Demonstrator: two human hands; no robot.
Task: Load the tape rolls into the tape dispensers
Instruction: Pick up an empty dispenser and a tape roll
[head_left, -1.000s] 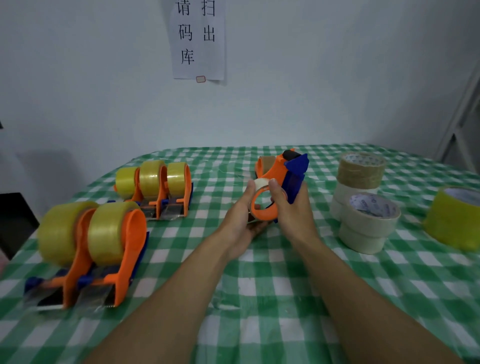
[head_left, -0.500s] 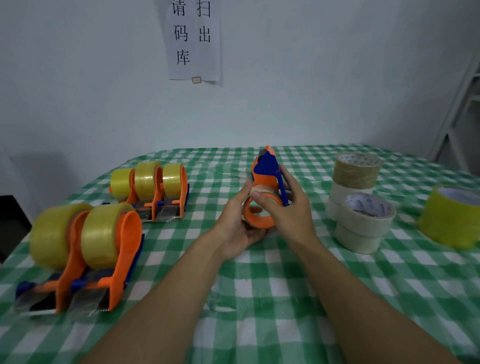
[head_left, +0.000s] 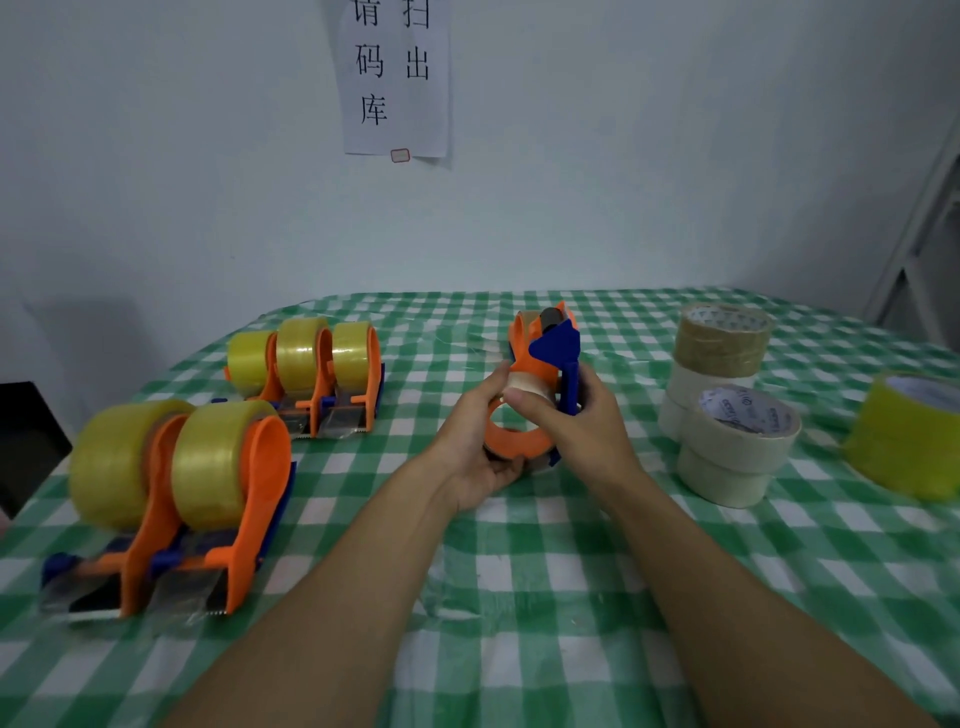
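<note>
Both hands hold an orange and blue tape dispenser (head_left: 545, 358) upright above the table's middle. My left hand (head_left: 475, 441) cups its round orange hub from below and the left. My right hand (head_left: 582, 421) grips it from the right, thumb across a pale tape roll (head_left: 527, 387) that sits in the dispenser. Loose rolls stand at the right: a brown roll (head_left: 722, 340) on white ones, a cream stack (head_left: 735, 447) and a yellow roll (head_left: 906, 439).
Two loaded orange dispensers with yellow tape (head_left: 171, 499) lie at the near left, and three more (head_left: 306, 374) stand behind them. A green checked cloth (head_left: 519, 597) covers the table. A paper notice (head_left: 395, 78) hangs on the wall.
The dispenser has been turned in my hands; its blue part now faces right and the orange hub shows below. Both hands keep their hold at the same spot.
</note>
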